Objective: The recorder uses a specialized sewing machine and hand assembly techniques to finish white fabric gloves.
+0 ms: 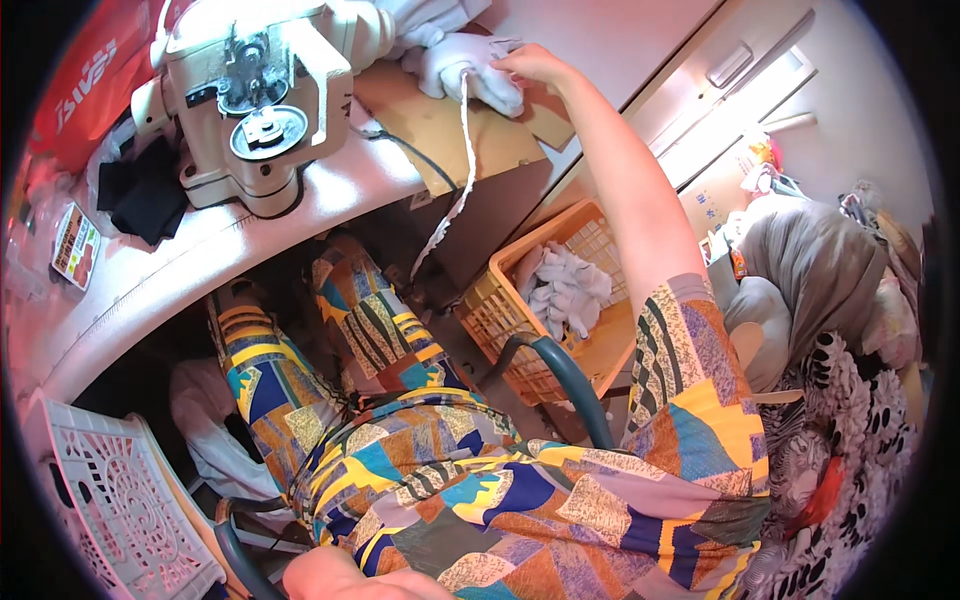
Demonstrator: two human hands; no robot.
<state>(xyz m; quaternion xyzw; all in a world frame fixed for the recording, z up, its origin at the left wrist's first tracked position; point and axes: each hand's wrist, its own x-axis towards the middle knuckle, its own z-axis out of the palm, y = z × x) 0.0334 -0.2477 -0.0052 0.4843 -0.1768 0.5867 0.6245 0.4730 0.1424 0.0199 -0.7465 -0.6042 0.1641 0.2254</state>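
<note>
At the far right end of the work table, my right hand [535, 65] reaches out with its fingers closed on the edge of a pale grey cloth piece [445, 62]. The bundled piece looks like soft knitwear, but its exact kind is unclear. From it a long, thin white strip [467, 165] hangs down past the table edge. Part of my bent left arm [335, 575] shows at the lower edge; the left hand itself is outside the picture. To the left of the cloth stands a white sewing machine [265, 110] with a round metal disc on its front.
An orange plastic basket [590, 222] holding pale cloth pieces [570, 290] stands right of my knees. A white plastic crate [120, 490] is at lower left. Dark cloth [145, 195] lies left of the machine. A chair armrest [575, 385] and heaped fabric [810, 270] are to the right.
</note>
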